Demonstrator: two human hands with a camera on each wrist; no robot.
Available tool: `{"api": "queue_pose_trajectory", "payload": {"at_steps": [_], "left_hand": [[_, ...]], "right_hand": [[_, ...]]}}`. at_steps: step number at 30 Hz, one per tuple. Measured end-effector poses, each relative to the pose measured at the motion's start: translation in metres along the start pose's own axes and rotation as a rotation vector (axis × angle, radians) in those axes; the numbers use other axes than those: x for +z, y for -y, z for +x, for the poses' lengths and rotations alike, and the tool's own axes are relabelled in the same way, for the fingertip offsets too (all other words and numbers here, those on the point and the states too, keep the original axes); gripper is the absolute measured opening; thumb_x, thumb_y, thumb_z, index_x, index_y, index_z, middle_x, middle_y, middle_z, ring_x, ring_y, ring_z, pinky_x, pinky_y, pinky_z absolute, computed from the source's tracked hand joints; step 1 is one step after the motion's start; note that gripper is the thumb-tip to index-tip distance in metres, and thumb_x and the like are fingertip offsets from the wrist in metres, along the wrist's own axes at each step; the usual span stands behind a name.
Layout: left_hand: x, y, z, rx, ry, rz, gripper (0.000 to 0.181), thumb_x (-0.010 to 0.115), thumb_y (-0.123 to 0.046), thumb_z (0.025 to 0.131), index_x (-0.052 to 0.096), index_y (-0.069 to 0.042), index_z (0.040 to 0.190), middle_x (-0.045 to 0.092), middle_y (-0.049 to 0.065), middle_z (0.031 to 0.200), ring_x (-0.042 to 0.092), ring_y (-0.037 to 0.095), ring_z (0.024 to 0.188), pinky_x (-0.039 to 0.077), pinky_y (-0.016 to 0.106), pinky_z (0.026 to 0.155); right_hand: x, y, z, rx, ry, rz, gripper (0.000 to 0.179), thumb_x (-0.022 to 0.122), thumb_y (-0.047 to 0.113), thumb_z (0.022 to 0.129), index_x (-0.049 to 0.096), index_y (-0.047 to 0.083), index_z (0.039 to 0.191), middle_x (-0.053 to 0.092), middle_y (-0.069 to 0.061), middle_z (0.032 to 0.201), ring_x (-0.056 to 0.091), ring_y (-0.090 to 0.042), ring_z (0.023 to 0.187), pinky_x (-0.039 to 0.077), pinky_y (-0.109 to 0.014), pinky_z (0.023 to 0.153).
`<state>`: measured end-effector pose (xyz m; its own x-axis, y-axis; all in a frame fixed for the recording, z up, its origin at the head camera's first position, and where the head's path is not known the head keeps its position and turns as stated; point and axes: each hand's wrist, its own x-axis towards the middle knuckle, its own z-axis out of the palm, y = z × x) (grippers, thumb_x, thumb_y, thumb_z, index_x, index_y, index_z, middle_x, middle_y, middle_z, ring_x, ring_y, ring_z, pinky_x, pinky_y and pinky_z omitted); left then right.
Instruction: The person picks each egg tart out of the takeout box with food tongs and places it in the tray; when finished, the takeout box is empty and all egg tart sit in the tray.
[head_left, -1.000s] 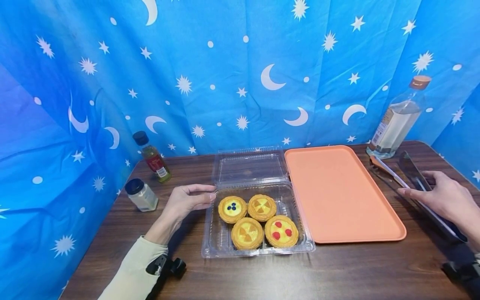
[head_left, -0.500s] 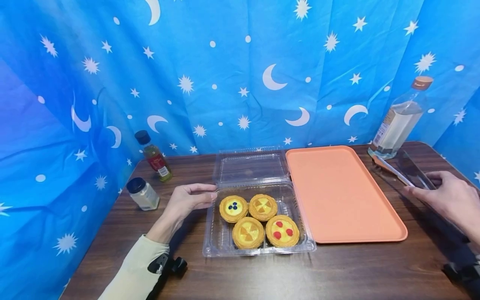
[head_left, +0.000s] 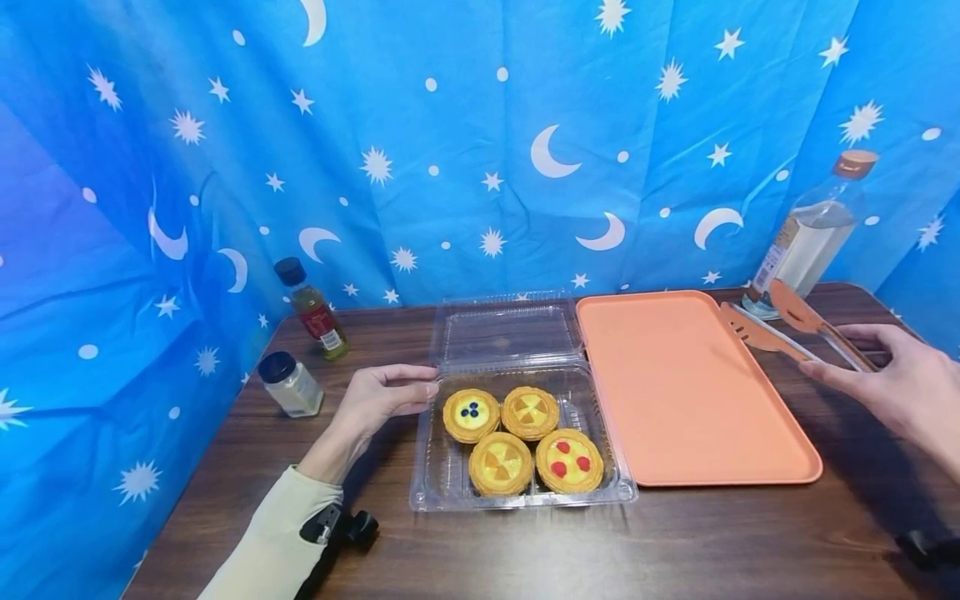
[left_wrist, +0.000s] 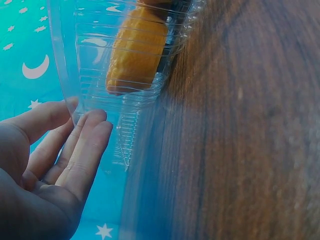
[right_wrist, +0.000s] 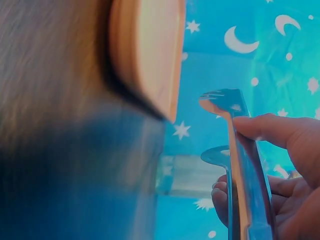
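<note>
Several egg tarts sit in a clear plastic clamshell container, whose lid is folded back. One tart bears blue berries, another tart red pieces, and two tarts carry orange wedges. My left hand pinches the container's left rim; in the left wrist view the thumb is on top and the fingers beneath. At the right, my right hand holds metal tongs with one slotted end and one spoon-like end. Their ends are spread apart above the table, near the orange tray.
Behind the tongs stands a tall glass bottle of clear liquid. On the left are a small oil bottle and a dark-capped jar. A blue star-and-moon curtain hangs behind the wooden table.
My right hand has raised and turned the tongs, and their ends have opened apart near the tray's right edge. The left hand stays at the container's rim.
</note>
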<state>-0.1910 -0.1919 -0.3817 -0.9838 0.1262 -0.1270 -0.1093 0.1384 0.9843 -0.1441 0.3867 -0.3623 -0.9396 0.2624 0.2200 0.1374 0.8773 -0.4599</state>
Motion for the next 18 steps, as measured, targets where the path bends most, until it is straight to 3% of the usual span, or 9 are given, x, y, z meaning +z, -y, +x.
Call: {"api": "queue_pose_trajectory", "payload": {"at_steps": [4,10,18], "left_hand": [[0.000,0.000,0.000,0.003,-0.002,0.003,0.031,0.080,-0.001,0.094,0.074,0.007,0.123,0.077,0.019,0.115,0.077,0.024,0.102,0.064,0.040,0.092],[-0.001,0.001,-0.001,0.016,0.003,0.013,0.031,0.079,-0.002,0.095,0.074,0.008,0.124,0.077,0.019,0.115,0.077,0.025,0.102,0.063,0.043,0.093],[0.001,0.000,-0.001,0.020,0.005,-0.008,0.033,0.080,-0.002,0.094,0.074,0.008,0.124,0.077,0.020,0.115,0.077,0.026,0.103,0.064,0.041,0.091]], "right_hand": [[-0.004,0.015,-0.004,-0.041,0.000,0.021,0.074,0.082,0.039,0.095,0.052,-0.012,0.140,0.057,-0.040,0.123,0.057,-0.052,0.094,0.043,-0.045,0.061],[-0.008,0.043,-0.010,-0.133,-0.001,0.026,0.072,0.085,0.043,0.091,0.059,-0.005,0.138,0.067,-0.028,0.098,0.061,-0.046,0.086,0.043,-0.041,0.058],[-0.004,0.083,-0.013,-0.267,0.034,0.063,0.067,0.090,0.039,0.088,0.065,0.000,0.137,0.069,-0.013,0.089,0.055,-0.023,0.071,0.039,-0.032,0.055]]}}
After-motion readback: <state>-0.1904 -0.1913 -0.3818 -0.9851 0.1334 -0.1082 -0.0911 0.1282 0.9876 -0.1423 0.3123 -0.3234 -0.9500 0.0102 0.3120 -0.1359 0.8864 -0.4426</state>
